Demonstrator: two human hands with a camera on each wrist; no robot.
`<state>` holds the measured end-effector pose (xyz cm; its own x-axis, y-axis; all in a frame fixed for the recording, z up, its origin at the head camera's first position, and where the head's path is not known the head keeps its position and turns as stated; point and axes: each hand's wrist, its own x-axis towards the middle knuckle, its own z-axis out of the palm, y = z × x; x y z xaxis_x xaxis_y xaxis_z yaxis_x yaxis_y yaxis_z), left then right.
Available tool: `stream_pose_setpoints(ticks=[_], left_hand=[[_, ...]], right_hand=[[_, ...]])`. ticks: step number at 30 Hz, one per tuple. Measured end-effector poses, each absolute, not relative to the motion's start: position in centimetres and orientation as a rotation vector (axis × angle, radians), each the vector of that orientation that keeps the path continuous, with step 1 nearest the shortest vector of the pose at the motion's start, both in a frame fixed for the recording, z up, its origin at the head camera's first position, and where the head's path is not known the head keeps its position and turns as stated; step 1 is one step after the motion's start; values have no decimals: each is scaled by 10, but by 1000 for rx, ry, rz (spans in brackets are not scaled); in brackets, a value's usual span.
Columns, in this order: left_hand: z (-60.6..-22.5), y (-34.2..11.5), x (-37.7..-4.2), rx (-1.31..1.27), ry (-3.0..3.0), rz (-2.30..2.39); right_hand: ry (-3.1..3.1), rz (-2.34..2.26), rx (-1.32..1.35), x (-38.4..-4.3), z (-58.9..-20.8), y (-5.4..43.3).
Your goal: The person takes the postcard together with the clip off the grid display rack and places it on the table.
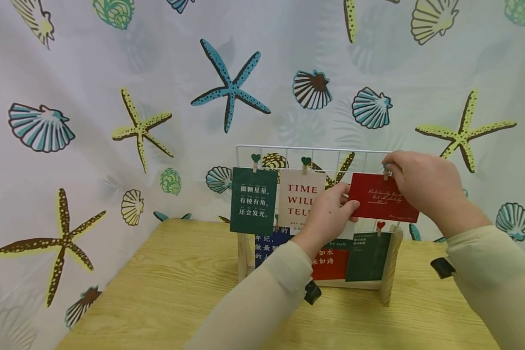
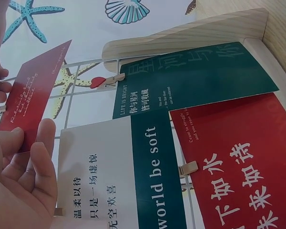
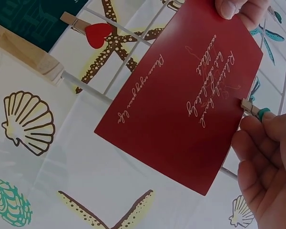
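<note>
A red card (image 1: 378, 197) with white script lies against the upper right of a white wire grid (image 1: 288, 147). My left hand (image 1: 330, 211) pinches the card's left edge between thumb and fingers. At its top edge, my right hand (image 1: 428, 180) pinches a small wooden clothespin (image 3: 250, 108) with a teal end, whose tip sits on the card's edge. The left wrist view shows the thumb on the front of the card. Just below hangs a dark green card (image 2: 190, 78) under a clothespin with a red heart (image 2: 98, 82).
The grid stands in a wooden frame (image 1: 390, 272) on a wood-grain table (image 1: 179, 272). A green card (image 1: 253, 199) and a cream card (image 1: 299, 189) hang at its upper left from clothespins with green hearts. Lower cards include blue and red (image 2: 238, 157) ones. A patterned curtain (image 1: 179, 58) hangs behind.
</note>
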<state>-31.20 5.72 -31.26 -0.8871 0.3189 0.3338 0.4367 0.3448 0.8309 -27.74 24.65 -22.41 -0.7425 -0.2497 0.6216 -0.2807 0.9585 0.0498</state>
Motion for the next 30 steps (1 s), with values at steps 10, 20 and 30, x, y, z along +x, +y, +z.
stream_pose_setpoints(ticks=[10, 20, 30], left_hand=[[-313, 58, -312, -691, -2478, -1602], [-313, 57, -313, -696, -2472, -1613], [-312, 58, -313, -689, -2473, -1617]], right_hand=[[-2467, 83, 346, -276, -224, 246], [-2460, 114, 351, -276, -225, 248], [-2446, 132, 346, -277, -227, 248]])
